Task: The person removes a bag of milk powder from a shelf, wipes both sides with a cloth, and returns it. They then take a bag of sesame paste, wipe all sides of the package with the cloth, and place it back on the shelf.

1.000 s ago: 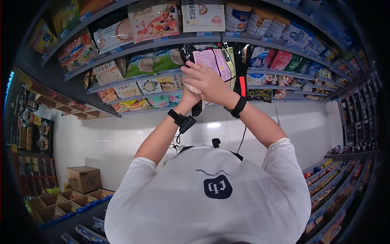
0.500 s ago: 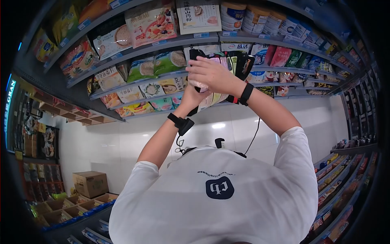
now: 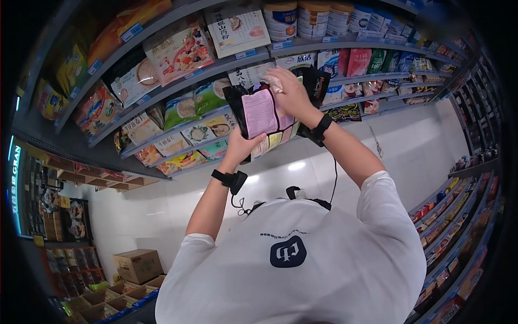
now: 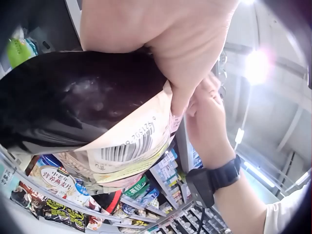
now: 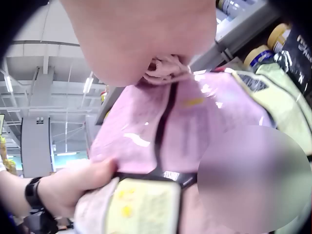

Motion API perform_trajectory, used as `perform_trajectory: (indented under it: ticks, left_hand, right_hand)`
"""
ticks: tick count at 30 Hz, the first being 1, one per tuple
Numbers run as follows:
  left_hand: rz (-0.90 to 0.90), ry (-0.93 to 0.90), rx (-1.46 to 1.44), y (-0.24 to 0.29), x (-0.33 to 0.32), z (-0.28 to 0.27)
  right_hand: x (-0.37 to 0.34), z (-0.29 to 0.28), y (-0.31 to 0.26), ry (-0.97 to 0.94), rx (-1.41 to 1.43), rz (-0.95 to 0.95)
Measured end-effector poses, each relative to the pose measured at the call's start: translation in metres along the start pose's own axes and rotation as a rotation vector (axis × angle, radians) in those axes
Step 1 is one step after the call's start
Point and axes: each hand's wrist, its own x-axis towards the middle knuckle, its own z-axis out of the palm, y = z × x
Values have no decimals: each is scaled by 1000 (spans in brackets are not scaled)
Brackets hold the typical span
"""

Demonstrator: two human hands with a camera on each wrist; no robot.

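Note:
A bag of packaged food (image 3: 258,113), black with pink and pale green panels, is held tilted in front of the shelves. My left hand (image 3: 240,148) grips its lower left edge, thumb over the printed face and fingers behind. A barcode shows on the bag's side (image 4: 127,146) in the left wrist view. At the upper part of the bag, my right hand (image 3: 295,98) holds a crumpled pale pink cloth (image 5: 168,68). That cloth lies against the pink panel in the right wrist view, partly hidden by the hand.
Shelves of bagged cereals (image 3: 178,56) and tins (image 3: 314,20) curve across the front. A black bag (image 3: 318,83) stands just right of the held one. A cardboard box (image 3: 137,265) sits low at the left, beside wooden bins (image 3: 108,296). More racks (image 3: 453,227) run along the right.
My hands were together over the bag and cloth; now they are apart. The left has moved to the bag's lower left edge, and the bag is tilted, with more of its pink face showing.

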Motion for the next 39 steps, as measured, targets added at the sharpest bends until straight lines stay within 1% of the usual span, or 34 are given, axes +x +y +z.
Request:
perform_trajectory:
  ticks: [2,3,5,6,7,8,9,10,11,13,14,15,17,18,19,20,21,22,23,24,25,27,28,29,31,32,34,35,36,38,39]
  left_hand:
    - [32,-62,89,5,1,2]
    - [29,-79,95,8,-1,2]
    - [18,18,41,16,-3,-1]
    - [-1,45,54,16,-5,-2]
    - [-5,40,57,14,-6,-5]
    - [-33,39,21,11,-5,-8]
    - [-60,39,-17,8,-5,-8]
    - [-61,38,-18,6,-6,-7]
    - [-42,64,-20,3,-6,-6]
    - [-21,85,-24,0,-3,-2]
    - [-11,95,-79,-1,0,-4]
    - [1,106,-132,1,1,-6]
    - [-10,105,-163,7,-1,-7]
    - [-50,122,-166,8,-1,-8]
    - [-88,143,-173,8,-1,-7]
    - [-86,148,-176,10,0,-7]
    - [-63,149,-171,11,1,-6]
    - [-41,149,-163,12,2,-6]
    - [-41,148,-160,7,4,-6]
    - [-30,161,-252,3,6,-6]
    - [-20,175,-345,0,6,-7]
    - [-43,180,-340,0,3,-9]
    - [-63,193,-339,4,1,-9]
    - [-62,201,-343,7,-1,-8]
    - [-52,206,-364,11,0,-9]
    - [-49,204,-362,10,2,-10]
    - [-54,184,-461,7,2,-14]
    - [-56,182,-459,6,1,-15]
    - [-47,212,-451,10,0,-13]
    - [-35,250,-449,11,-2,-12]
    - [-49,240,-506,9,-1,-14]
  right_hand:
    - [0,5,-29,24,145,-84]
    - [-2,-1,-33,35,143,-70]
    - [-4,-7,-38,-51,267,-196]
    - [-7,-11,-30,-60,190,-210]
    - [-12,-12,-16,-57,192,-204]
    - [-15,-12,2,5,47,-122]
    - [-13,-15,4,65,-98,-42]
    - [-15,-17,3,59,-31,51]
    - [-20,-11,-3,60,-33,54]
    - [-32,0,-46,25,250,-104]
    - [-42,0,-56,-104,246,-216]
    - [-43,-1,-53,-101,246,-211]
    - [-41,-7,-37,-59,91,-225]
    - [-36,-8,-20,75,-11,-176]
    - [-33,-5,-12,172,46,98]
    - [-36,2,-12,143,70,33]
    - [-36,3,-26,118,93,-31]
    - [-41,0,-40,120,94,-32]
    - [-47,-4,-56,-51,91,-220]
    - [-51,-6,-63,-221,88,-405]
    - [-52,-6,-59,-218,89,-399]
    - [-48,-6,-33,145,32,-163]
    - [-46,-3,-22,258,-26,56]
    - [-52,2,-17,252,-24,50]
    - [-59,1,-36,116,62,-185]
    - [-65,-3,-44,-74,61,-331]
    - [-68,-8,-35,-87,36,-321]
    - [-67,-11,-29,-105,10,-316]
    - [-63,-12,-24,71,13,-163]
    - [-64,-14,-22,25,6,-197]
    - [-64,-16,-23,-10,-2,-223]
